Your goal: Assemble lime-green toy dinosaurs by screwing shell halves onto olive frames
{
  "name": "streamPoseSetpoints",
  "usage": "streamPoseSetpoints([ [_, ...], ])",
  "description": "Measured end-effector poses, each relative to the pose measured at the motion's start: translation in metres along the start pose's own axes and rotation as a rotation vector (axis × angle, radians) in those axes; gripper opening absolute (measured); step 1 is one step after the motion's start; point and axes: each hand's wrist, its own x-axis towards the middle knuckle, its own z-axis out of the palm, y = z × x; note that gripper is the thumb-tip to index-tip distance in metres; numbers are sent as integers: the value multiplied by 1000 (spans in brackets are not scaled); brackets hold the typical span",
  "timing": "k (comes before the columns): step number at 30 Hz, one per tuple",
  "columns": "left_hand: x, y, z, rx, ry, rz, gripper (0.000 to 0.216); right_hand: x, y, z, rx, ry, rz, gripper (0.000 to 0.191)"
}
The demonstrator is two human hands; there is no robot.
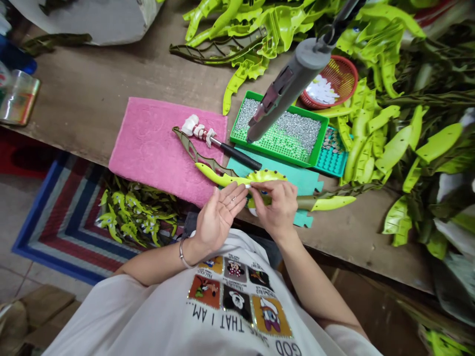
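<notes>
My left hand (222, 215) is turned palm up with its fingers stretched out, at the table's front edge. Close to its fingertips, my right hand (276, 205) pinches a small white piece (248, 186) between thumb and finger. Just beyond both hands lies a lime-green and olive plastic part (215, 174), long and curved with a toothed section, partly hidden by them. A tool with a black handle (243, 157) and a white-wrapped head rests behind it. Under these are a pink towel (148, 143) and a teal foam mat (308, 187).
A grey power screwdriver (285, 84) hangs over a green tray (280, 146) of small metal screws. Beside it stand a teal tray (332, 165) and a red basket (343, 74) with white pieces. Lime-green parts (393, 148) pile up at right and back; more lie below at left.
</notes>
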Motion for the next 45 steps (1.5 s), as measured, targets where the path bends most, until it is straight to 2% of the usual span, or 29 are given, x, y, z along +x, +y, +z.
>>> streamPoseSetpoints([
  [5,0,0,-2,0,-8,22,48,2,-20,-6,125,-47,-50,25],
  [8,0,0,-6,6,-23,25,46,2,-29,-5,110,-84,-130,24],
  [11,-2,3,-9,6,-21,22,45,1,-33,0,100,-105,-134,23],
  [17,-1,11,-12,-32,2,74,44,6,-30,16,186,-113,-61,23],
  [20,1,16,-14,-65,24,135,45,11,-23,26,119,-103,-10,18],
  [26,1,20,-17,-64,10,154,47,16,-16,36,1,-121,-67,13],
  [30,0,19,-16,-57,0,152,46,19,-21,30,39,-77,-75,15],
  [36,-3,14,-12,-28,-33,155,47,12,-43,11,213,-99,-88,24],
  [45,-1,-13,-12,118,-227,136,36,-6,-46,-5,25,27,59,28],
])
